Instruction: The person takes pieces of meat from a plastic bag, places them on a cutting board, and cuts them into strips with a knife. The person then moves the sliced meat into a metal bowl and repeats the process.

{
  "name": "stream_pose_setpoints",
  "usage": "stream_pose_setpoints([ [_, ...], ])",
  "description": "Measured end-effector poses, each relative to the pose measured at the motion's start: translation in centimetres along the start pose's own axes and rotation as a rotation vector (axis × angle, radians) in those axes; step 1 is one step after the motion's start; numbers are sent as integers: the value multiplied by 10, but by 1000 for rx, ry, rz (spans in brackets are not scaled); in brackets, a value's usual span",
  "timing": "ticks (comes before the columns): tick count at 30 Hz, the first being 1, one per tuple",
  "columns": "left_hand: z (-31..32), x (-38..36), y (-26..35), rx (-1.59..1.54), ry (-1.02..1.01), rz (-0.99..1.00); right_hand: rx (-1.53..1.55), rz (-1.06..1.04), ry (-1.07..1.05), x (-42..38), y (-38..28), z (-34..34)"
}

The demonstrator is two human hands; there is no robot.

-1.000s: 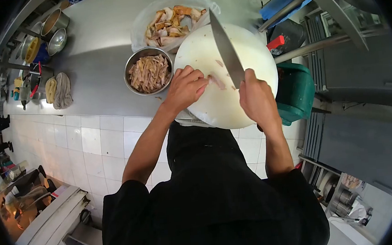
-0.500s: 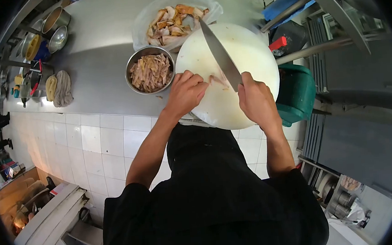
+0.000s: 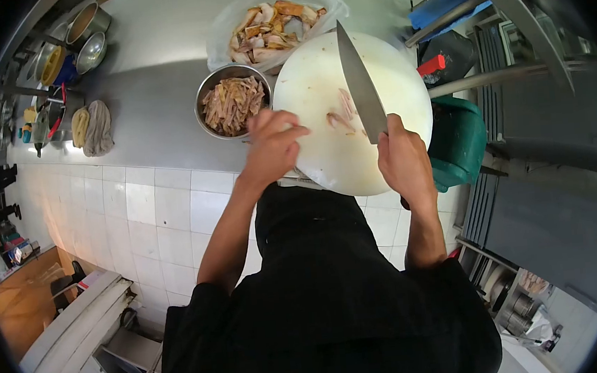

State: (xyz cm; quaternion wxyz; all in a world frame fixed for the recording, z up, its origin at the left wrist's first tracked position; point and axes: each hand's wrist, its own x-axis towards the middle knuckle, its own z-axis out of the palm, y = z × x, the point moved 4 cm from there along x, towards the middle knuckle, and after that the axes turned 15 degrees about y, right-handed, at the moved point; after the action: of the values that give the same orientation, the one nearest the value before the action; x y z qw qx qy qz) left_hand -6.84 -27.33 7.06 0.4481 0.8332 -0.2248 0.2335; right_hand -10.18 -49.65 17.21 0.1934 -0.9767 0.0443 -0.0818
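My right hand [image 3: 406,160] is wrapped round the handle of a large kitchen knife [image 3: 360,76], its blade pointing away from me above the round white cutting board [image 3: 311,164]. A few thin strips of meat [image 3: 341,121] lie on the board, left of the blade. Over the board's left edge is my left hand [image 3: 272,146], fingers apart and slightly blurred, with nothing visible in it. Just beyond it stands a metal bowl [image 3: 199,113] of sliced meat strips [image 3: 232,106]. Behind the board, a clear plastic bag [image 3: 220,42] holds larger meat pieces [image 3: 272,31].
The steel counter [image 3: 157,78] carries folded cloths [image 3: 97,128] and metal pots [image 3: 87,26] toward the left. A green plastic container [image 3: 460,142] stands beside the board on the right, near a red-handled item [image 3: 432,65]. White tiles [image 3: 175,224] cover the floor.
My left hand has drawn back from the meat strips toward the bowl, and its fingers have spread. The knife has shifted right, away from the strips, still in my right hand.
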Motion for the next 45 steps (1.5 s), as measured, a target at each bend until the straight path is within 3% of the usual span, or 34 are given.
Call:
stream_pose_setpoints([
  [6, -56, -4, -24, 123, 272, -31, 19, -20, -43, -1, -16, 8],
  [9, -56, -3, -23, 87, 256, -70, 4, -20, -91, 6, -7, 54],
  [13, -34, -4, -15, 86, 241, -6, 137, 28, -131, 20, 15, 38],
  [20, 40, 23, 33, 233, 83, 1, 95, 20, 54, 14, 42, -7],
  [22, 66, 24, 32, 272, -149, 27, 12, 11, 100, 7, 53, -9],
  [25, 69, 20, 23, 346, -274, 66, -61, -59, 118, -11, 64, -2],
  [29, 52, 31, 5, 339, -287, 72, -118, -18, 42, -42, 64, 9],
  [31, 50, 46, -10, 369, -340, -8, -122, 5, 19, -53, 61, 10],
  [35, 40, 85, -40, 412, -400, 15, -74, -49, -7, -62, 63, -11],
  [37, 31, 112, -66, 332, -148, 8, 302, 67, 9, -65, 94, -22],
  [38, 33, 125, -72, 328, -157, 12, 427, 260, -58, -70, 113, -23],
  [39, 31, 140, -79, 408, -140, -107, 610, 478, -142, -74, 128, -24],
  [40, 30, 146, -84, 488, -121, -226, 718, 559, -210, -78, 143, -26],
  [41, 34, 148, -82, 486, -122, -220, 828, 636, -276, -81, 158, -26],
  [43, 56, 146, -68, 468, -236, -25, 842, 664, -313, -94, 182, -24],
  [45, 81, 124, -43, 154, -85, 102, 627, 745, -303, -110, 206, -22],
])
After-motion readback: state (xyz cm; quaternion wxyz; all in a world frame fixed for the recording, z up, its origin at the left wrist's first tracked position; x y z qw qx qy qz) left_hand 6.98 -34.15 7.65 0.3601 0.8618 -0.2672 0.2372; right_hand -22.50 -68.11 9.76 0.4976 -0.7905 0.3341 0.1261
